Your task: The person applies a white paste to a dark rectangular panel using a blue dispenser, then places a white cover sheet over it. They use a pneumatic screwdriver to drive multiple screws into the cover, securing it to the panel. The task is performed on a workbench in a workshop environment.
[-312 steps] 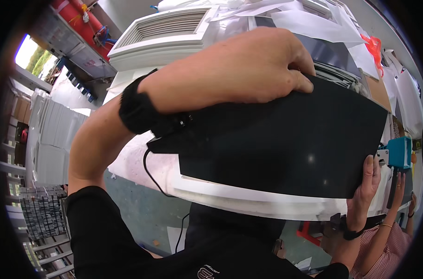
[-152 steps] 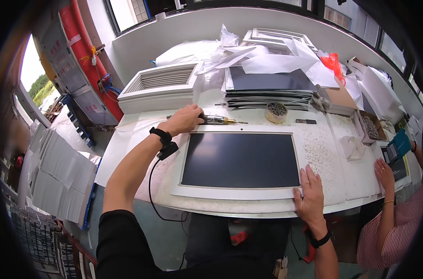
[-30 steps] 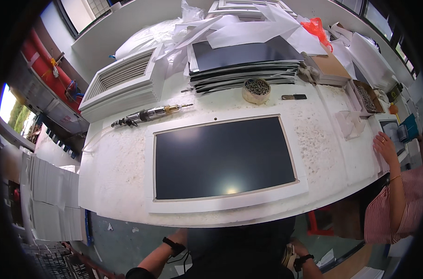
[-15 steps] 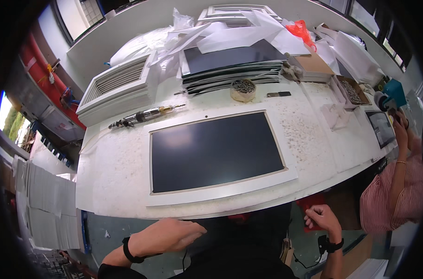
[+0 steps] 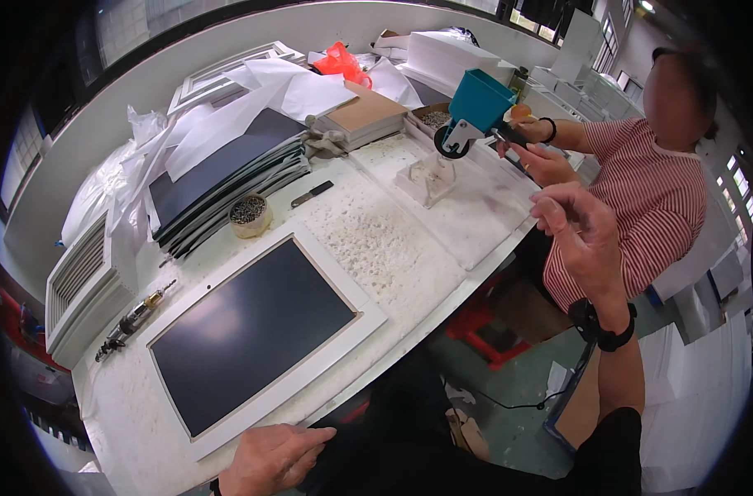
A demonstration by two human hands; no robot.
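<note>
My left hand (image 5: 279,460) hangs beside the near edge of the white table, fingers stretched out and holding nothing. Closest to it is a white frame (image 5: 356,332) lying flat, with a dark panel (image 5: 252,331) set inside. My right hand (image 5: 587,240) is raised past the table's right edge, fingers loosely bent and apart, nothing visible in them. Just beyond it, a co-worker's hands (image 5: 542,153) grip a tool with a teal box (image 5: 480,97) and a black roller (image 5: 453,140). Whether my hand touches theirs, I cannot tell.
A power screwdriver (image 5: 135,321) lies left of the frame. Behind are a tub of screws (image 5: 250,215), a dark-handled flat tool (image 5: 312,193), stacked dark panels (image 5: 227,178) and louvred frames (image 5: 78,269). A co-worker in a striped shirt (image 5: 633,194) sits at right, near a red stool (image 5: 488,331).
My view has swung to the right. My right hand has risen from beside my body toward the co-worker's hands. My left hand stays low near the table edge.
</note>
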